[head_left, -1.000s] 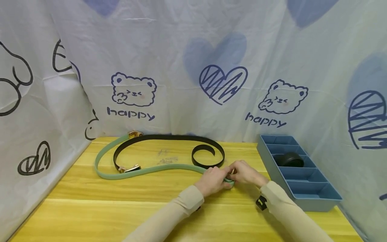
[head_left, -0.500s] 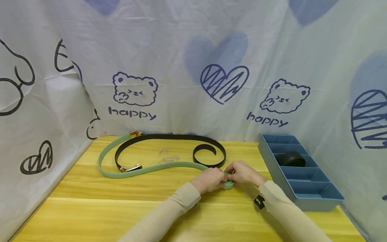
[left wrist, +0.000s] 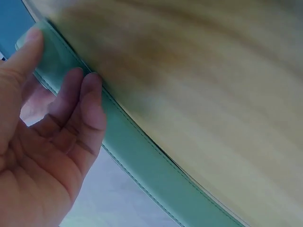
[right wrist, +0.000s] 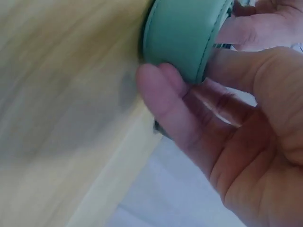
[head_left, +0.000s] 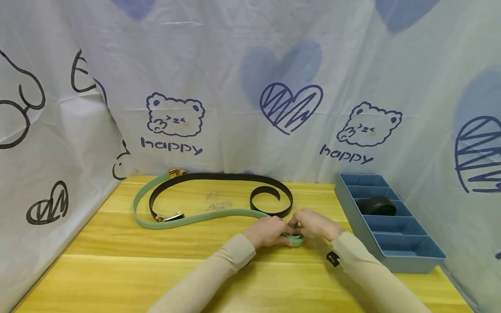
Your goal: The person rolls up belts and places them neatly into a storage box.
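A green belt [head_left: 219,213] with stitched edges lies in a long curve across the table, its gold buckle [head_left: 177,172] at the back left. The belt's near end is wound into a coil [head_left: 296,240]. My left hand [head_left: 269,231] grips the coil from the left; in the left wrist view its thumb and fingertips sit on the green strap [left wrist: 142,153]. From the right, my right hand [head_left: 316,224] pinches the coil, with thumb and fingers around the rolled strap [right wrist: 182,35] in the right wrist view. The coil's centre is partly hidden by fingers.
A black belt [head_left: 223,176] lies behind, its tail curled beside my hands and its buckle [head_left: 170,217] touching or close to the green strap. A blue divided tray [head_left: 415,264] stands at the right, holding a rolled black belt [head_left: 377,205]. Printed cloth [head_left: 242,130] hangs behind the table.
The green belt's left bend has slid rightward, and more of the coil shows between my hands. My left hand has shifted slightly left; the black belt and tray stay put.
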`<state>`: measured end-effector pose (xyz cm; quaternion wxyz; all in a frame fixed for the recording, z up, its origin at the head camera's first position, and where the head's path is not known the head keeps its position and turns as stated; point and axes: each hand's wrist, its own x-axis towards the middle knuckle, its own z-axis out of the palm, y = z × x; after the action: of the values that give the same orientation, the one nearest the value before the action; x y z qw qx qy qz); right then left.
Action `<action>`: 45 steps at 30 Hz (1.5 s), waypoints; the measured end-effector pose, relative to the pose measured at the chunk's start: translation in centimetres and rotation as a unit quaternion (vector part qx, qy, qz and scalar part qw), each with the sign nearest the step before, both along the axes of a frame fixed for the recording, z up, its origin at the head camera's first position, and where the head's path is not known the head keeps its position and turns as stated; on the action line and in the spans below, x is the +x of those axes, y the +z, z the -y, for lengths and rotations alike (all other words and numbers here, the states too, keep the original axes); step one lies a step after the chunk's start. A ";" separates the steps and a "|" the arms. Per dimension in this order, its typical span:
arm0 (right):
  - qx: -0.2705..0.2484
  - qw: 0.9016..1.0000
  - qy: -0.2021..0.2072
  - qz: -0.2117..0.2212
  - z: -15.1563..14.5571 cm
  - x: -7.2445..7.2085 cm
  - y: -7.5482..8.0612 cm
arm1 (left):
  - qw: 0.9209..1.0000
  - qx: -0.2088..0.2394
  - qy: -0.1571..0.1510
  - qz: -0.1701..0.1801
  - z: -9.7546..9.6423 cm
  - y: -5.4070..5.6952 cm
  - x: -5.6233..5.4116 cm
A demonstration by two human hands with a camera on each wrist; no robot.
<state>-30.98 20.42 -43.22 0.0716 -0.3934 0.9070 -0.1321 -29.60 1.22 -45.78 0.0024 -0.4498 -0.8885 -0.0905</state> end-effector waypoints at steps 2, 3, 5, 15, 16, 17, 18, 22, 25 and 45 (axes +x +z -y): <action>-0.001 1.000 -0.002 0.001 0.1 -0.1 -0.1 | 1.000 0.007 -0.007 -0.002 0.1 0.0 -0.1; -0.007 1.000 -0.012 0.012 0.2 -0.1 -0.1 | 1.000 0.009 -0.007 0.000 0.1 0.0 -0.1; -0.025 0.997 -0.060 0.050 0.2 0.1 -0.4 | 1.000 0.011 0.000 0.009 0.0 0.1 0.0; -0.023 0.993 -0.094 0.073 0.8 0.8 0.0 | 0.998 0.023 -0.017 0.047 0.4 -0.2 -0.3; -0.013 0.996 -0.069 0.057 0.9 0.6 0.0 | 0.998 0.026 -0.024 0.055 0.6 -0.2 -0.4; -0.006 0.998 -0.047 0.043 0.9 0.5 0.1 | 0.997 0.028 -0.031 0.062 0.7 -0.2 -0.4; 0.000 0.999 -0.027 0.027 1.0 0.4 0.1 | 0.997 0.027 -0.036 0.068 0.8 -0.2 -0.5; 0.002 1.000 -0.028 0.010 1.2 0.5 -0.2 | 0.996 0.023 -0.042 0.075 0.9 -0.1 -0.5; -0.006 0.992 -0.109 0.058 1.5 1.1 -0.3 | 0.996 0.022 -0.032 0.076 0.7 0.2 -0.4; 0.050 0.993 0.012 -0.109 1.7 0.9 -0.4 | 0.992 0.037 -0.043 0.117 1.6 0.1 -0.8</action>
<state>-30.11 18.67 -43.62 -0.0067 -0.4119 0.9102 -0.0418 -30.37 -0.38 -45.69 -0.0882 -0.4737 -0.8585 -0.1755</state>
